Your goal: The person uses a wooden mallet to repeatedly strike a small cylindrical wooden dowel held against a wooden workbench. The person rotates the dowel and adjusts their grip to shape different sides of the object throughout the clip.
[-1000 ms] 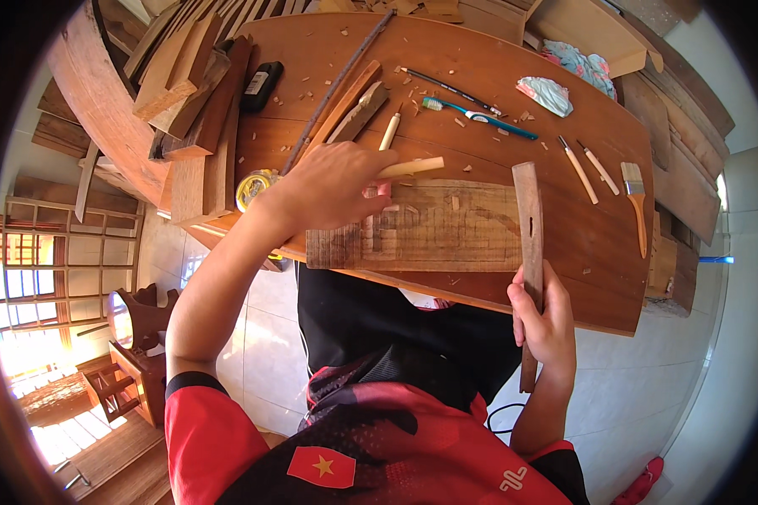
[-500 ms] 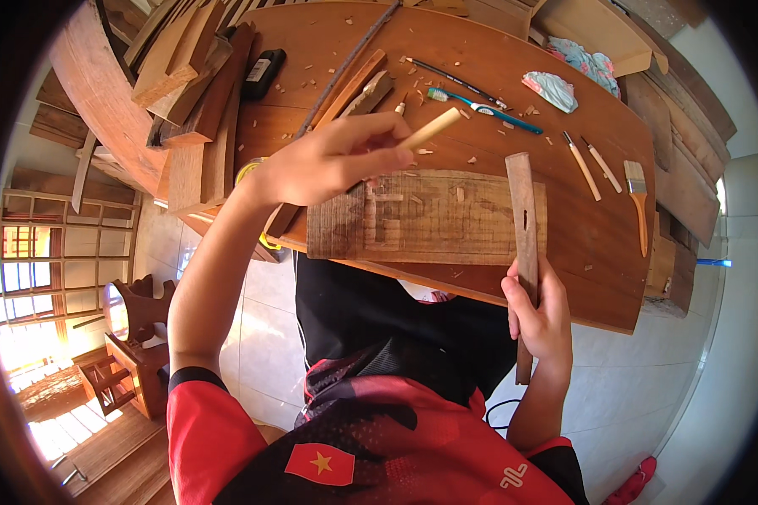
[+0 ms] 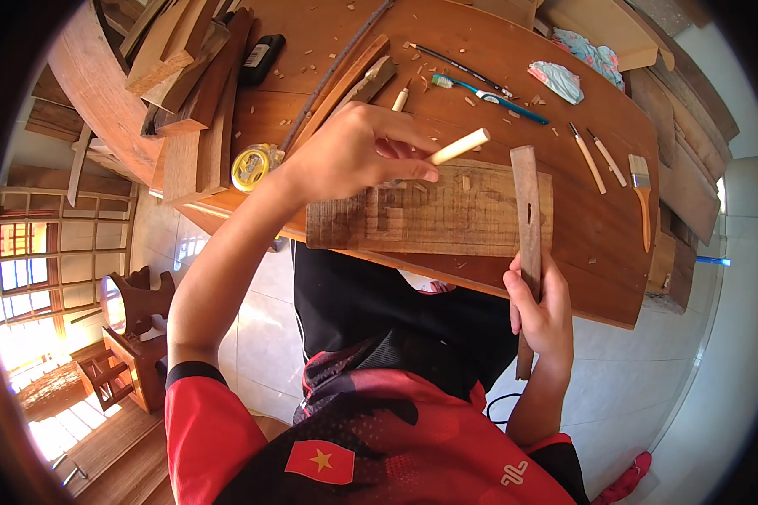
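My left hand [image 3: 370, 151] grips a short pale wooden handle [image 3: 461, 145] over a carved wooden board [image 3: 446, 223] with gridlike markings and shallow cuts, lying along the table's near edge. Whatever lies at the handle's hidden end is covered by my fingers. My right hand [image 3: 541, 299] holds a long, flat wooden bar [image 3: 526, 198] with a slot in it, upright across the board's right end. A yellow tape measure [image 3: 251, 168] sits left of the board.
On the table [image 3: 602, 252] are a toothbrush [image 3: 501, 105], pencil [image 3: 455, 63], two slim carving tools [image 3: 588, 160], paintbrush [image 3: 642, 198], crumpled cloth [image 3: 556, 82], black case [image 3: 261, 59] and wood chips. Stacked planks [image 3: 185, 84] fill the left; boards [image 3: 682, 126] lean at the right.
My left hand has risen and shifted right, turning the handle it holds to point up and right, uncovering more of the tape measure. My right hand and bar have moved slightly upward.
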Demonstrator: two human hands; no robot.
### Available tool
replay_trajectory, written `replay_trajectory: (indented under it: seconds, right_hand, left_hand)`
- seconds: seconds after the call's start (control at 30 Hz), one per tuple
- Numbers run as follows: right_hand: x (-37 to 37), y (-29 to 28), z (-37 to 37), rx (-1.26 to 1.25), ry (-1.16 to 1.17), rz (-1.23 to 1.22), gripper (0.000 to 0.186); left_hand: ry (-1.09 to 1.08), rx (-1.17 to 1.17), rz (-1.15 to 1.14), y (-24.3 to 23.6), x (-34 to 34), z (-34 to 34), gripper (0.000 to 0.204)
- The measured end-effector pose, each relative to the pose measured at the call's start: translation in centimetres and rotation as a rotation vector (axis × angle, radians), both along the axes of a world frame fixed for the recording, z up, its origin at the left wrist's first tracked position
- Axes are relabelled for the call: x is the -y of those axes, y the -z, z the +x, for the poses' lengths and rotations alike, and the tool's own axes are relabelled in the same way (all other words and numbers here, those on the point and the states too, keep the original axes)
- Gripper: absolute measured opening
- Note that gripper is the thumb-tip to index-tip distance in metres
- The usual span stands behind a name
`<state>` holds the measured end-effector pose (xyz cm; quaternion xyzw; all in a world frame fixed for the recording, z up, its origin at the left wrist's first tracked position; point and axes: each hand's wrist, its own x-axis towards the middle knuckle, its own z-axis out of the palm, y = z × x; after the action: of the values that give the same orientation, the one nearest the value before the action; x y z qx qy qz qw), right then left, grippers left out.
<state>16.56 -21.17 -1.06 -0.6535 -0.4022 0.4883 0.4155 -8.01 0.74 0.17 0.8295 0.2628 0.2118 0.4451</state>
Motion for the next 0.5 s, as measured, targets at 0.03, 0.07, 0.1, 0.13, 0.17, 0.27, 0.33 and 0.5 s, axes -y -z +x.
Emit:
replay_trajectory:
  seconds: [0.03,0.07,0.1,0.13,0.17,0.27,0.33,0.5]
  right_hand:
    - [0.0,0.0,-0.1,0.001,0.0,0.0,0.023]
    - [0.1,0.1,0.0,0.003,-0.001,0.003,0.023]
    - [0.1,0.1,0.0,0.004,-0.003,0.007,0.023]
    - [0.2,0.2,0.1,0.005,-0.005,0.01,0.023]
    - [0.2,0.2,0.1,0.005,-0.002,0.008,0.023]
    - [0.2,0.2,0.3,0.003,0.003,0.001,0.023]
    - [0.3,0.2,0.3,0.0,0.007,-0.003,0.023]
    - [0.3,0.0,0.2,-0.011,0.004,-0.001,0.023]
  left_hand:
    - [0.004,0.027,0.01,0.2,0.1,0.2,0.025]
    - [0.014,0.028,0.016,0.4,0.1,0.4,0.025]
    - [0.024,0.028,0.023,0.5,0.1,0.6,0.025]
    - [0.034,0.028,0.03,0.5,0.1,0.7,0.024]
    - [0.033,0.025,0.029,0.5,0.2,0.9,0.024]
    - [0.036,0.012,0.037,0.3,0.3,1.4,0.024]
    - [0.047,-0.003,0.055,-0.1,0.3,1.6,0.025]
    - [0.08,0.017,0.059,0.0,0.4,1.8,0.025]
